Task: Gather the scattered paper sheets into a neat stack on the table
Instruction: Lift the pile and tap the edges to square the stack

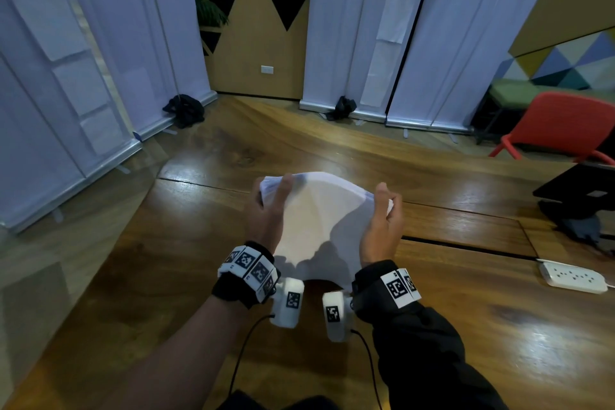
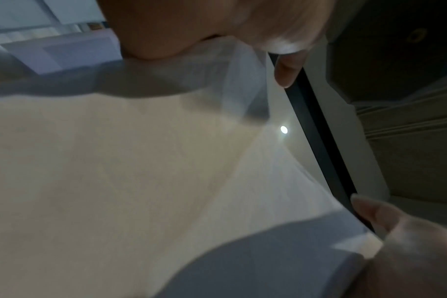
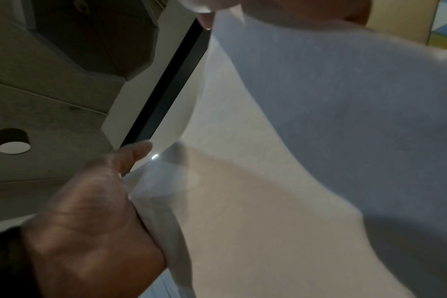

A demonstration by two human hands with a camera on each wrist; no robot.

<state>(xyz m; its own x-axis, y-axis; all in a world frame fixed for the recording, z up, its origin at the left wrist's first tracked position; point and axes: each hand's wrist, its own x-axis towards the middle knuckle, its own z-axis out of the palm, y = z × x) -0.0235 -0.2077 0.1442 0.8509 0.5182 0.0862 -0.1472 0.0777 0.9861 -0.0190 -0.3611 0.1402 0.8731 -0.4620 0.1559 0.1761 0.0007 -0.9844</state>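
Head view: left hand [image 1: 266,210] and right hand [image 1: 379,223] each pinch opposite edges of the paper sheets [image 1: 319,210], held bowed above the wooden table [image 1: 466,326]. Sheets blank; wrist bands [image 1: 248,268] carry square coded markers, no legible writing.
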